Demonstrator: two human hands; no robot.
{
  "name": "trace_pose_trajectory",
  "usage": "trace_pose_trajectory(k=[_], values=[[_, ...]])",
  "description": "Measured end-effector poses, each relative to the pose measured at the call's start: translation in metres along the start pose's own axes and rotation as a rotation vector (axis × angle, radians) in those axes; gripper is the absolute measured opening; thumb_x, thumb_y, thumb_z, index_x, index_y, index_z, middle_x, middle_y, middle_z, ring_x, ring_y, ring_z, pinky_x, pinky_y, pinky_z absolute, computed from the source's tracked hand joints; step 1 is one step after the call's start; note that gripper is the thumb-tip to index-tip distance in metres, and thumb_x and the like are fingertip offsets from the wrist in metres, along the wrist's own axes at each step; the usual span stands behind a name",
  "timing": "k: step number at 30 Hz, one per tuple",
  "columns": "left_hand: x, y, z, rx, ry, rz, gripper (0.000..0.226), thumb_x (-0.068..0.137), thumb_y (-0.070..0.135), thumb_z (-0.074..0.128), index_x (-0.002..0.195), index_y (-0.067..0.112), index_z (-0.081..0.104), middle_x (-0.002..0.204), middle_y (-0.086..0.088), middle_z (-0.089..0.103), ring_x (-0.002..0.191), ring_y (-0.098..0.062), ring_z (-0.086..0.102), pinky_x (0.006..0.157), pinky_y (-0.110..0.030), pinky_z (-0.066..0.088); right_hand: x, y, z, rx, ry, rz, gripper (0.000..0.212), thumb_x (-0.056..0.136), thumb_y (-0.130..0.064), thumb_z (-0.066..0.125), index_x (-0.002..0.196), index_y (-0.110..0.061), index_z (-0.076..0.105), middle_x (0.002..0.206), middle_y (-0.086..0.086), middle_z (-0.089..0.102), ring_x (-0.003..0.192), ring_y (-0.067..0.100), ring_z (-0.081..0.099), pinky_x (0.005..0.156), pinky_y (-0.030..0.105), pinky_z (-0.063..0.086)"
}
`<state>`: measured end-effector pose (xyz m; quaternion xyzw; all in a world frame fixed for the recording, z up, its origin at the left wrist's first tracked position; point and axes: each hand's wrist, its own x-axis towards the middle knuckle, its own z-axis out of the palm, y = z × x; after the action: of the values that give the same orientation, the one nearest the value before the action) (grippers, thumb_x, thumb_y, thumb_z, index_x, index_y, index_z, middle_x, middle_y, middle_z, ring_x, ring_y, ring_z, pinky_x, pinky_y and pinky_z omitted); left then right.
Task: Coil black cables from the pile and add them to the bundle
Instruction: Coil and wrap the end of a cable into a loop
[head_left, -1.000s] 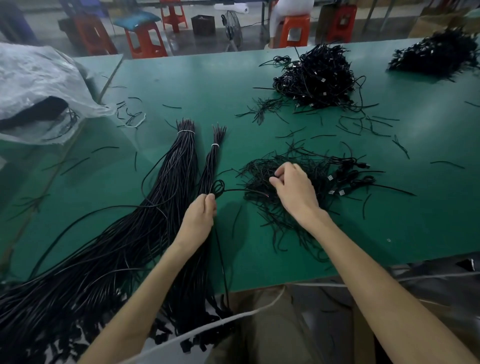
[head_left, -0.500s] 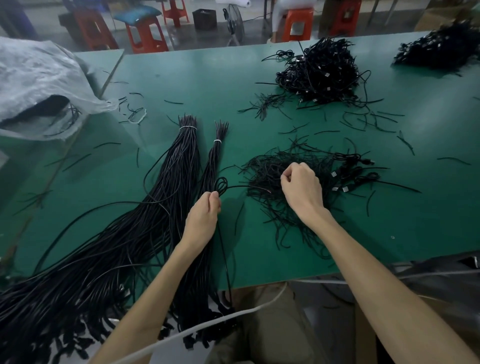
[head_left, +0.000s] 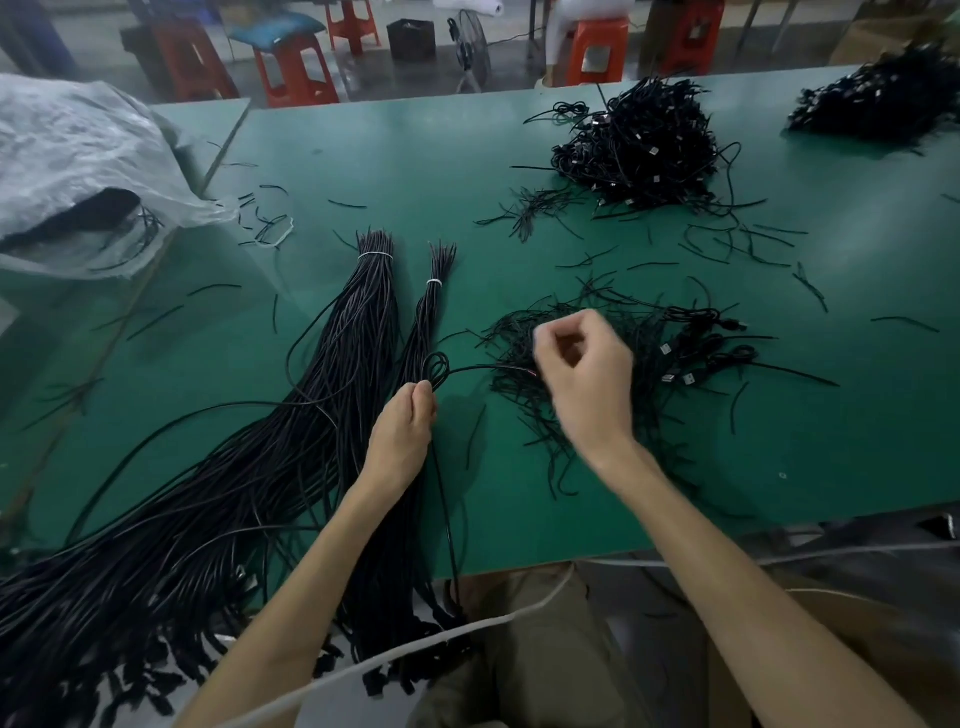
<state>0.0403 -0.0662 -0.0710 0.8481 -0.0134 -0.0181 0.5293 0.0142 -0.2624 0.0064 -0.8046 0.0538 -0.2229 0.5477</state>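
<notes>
A: Start at the left. What's there?

B: A white plastic bag (head_left: 78, 171) at the far left, then on the green table (head_left: 779, 441) a thick sheaf (head_left: 332, 395) of long black cables, tied at its far end. Just beside it lies a thin sheaf (head_left: 426, 332), also tied. Both trail off the near edge, uncoiled.

A: And the left hand?

B: The left hand (head_left: 402, 431) is over the thin sheaf, pinching one cable (head_left: 483, 368) just under a small loop (head_left: 435, 366). I'd say that loop is the first turn. The rest of the cable hangs off the near edge toward the lap.

A: The right hand?

B: The right hand (head_left: 587, 379) hovers over a loose tangle (head_left: 649, 332) of thin black strands. Its fingers are curled and it's blurred. The cable's free end reaches it, but I can't tell whether it pinches that end, a strand, or nothing.

A: What's finished?

B: A few coiled cables (head_left: 717, 353) with plugs lie at the tangle's right side. A large coiled heap (head_left: 644, 140) sits farther back, and another heap (head_left: 878, 104) is in the far right corner.

A: So how far along?

B: Well underway but nowhere near done, I'd judge. This coil is barely begun, and the two sheaves hold many cables not yet wound.
</notes>
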Motion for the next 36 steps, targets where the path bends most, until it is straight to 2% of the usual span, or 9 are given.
trace_pose_trajectory(k=[2,5,9,16,21,26,30,36], values=[[-0.001,0.001,0.000,-0.033,0.003,-0.007,0.039,0.111,0.023,0.034,0.072,0.019,0.040,0.068,0.004,0.037,0.065,-0.018,0.034,0.064,-0.044,0.030,-0.027,-0.011,0.017,0.097,-0.130,-0.019,0.010,0.097,-0.019,0.067,0.088,-0.017,0.063,0.078,-0.001,0.066,0.066,0.010,0.061,0.061,0.025,0.052],[-0.002,0.002,-0.003,-0.039,0.012,-0.007,0.039,0.111,0.024,0.035,0.073,0.018,0.043,0.067,0.003,0.040,0.064,-0.017,0.037,0.063,-0.039,0.032,-0.055,-0.008,0.046,0.161,-0.256,0.110,0.014,0.097,-0.018,0.067,0.086,-0.011,0.065,0.064,-0.006,0.064,0.052,0.007,0.058,0.054,0.020,0.048],[-0.003,0.005,-0.002,-0.037,0.015,-0.023,0.040,0.112,0.027,0.033,0.075,0.018,0.047,0.068,0.001,0.044,0.063,-0.018,0.040,0.064,-0.040,0.034,-0.057,0.010,0.066,0.197,-0.221,0.313,0.016,0.096,-0.019,0.068,0.086,-0.006,0.066,0.058,-0.002,0.060,0.047,0.006,0.052,0.054,0.019,0.044],[-0.003,-0.004,-0.002,-0.022,-0.001,0.009,0.039,0.113,0.034,0.032,0.080,0.020,0.050,0.070,0.005,0.046,0.064,-0.016,0.042,0.065,-0.044,0.038,-0.052,0.031,0.080,0.276,-0.154,0.432,0.014,0.093,-0.023,0.067,0.086,-0.011,0.067,0.055,-0.007,0.058,0.049,0.007,0.052,0.051,0.017,0.043],[-0.005,-0.007,-0.001,0.116,-0.020,0.040,0.040,0.111,0.040,0.032,0.081,0.021,0.050,0.069,0.010,0.049,0.061,-0.012,0.045,0.065,-0.040,0.041,-0.057,0.043,0.080,0.274,-0.180,0.379,0.015,0.095,-0.023,0.068,0.086,-0.011,0.066,0.058,-0.005,0.059,0.052,0.008,0.054,0.056,0.021,0.046],[-0.010,-0.005,-0.001,0.266,-0.033,0.061,0.038,0.110,0.046,0.028,0.081,0.030,0.047,0.073,0.007,0.057,0.064,-0.010,0.053,0.064,-0.037,0.041,-0.059,0.048,0.077,0.271,-0.190,0.337,0.015,0.098,-0.021,0.066,0.088,-0.010,0.065,0.064,-0.001,0.061,0.055,0.008,0.056,0.058,0.023,0.046],[-0.011,-0.001,0.000,0.214,-0.027,0.076,0.038,0.110,0.041,0.032,0.077,0.027,0.045,0.067,0.010,0.052,0.060,-0.006,0.049,0.058,-0.035,0.036,-0.062,0.049,0.078,0.261,-0.199,0.313,0.014,0.098,-0.021,0.066,0.088,-0.011,0.064,0.065,-0.002,0.061,0.057,0.009,0.057,0.058,0.024,0.048],[-0.009,-0.002,-0.001,0.023,-0.029,0.117,0.037,0.110,0.026,0.042,0.075,0.016,0.045,0.065,0.010,0.042,0.060,-0.009,0.037,0.060,-0.037,0.033,-0.061,0.050,0.075,0.279,-0.248,0.299,0.013,0.097,-0.020,0.067,0.087,-0.013,0.063,0.070,-0.003,0.063,0.060,0.010,0.061,0.058,0.020,0.047]])
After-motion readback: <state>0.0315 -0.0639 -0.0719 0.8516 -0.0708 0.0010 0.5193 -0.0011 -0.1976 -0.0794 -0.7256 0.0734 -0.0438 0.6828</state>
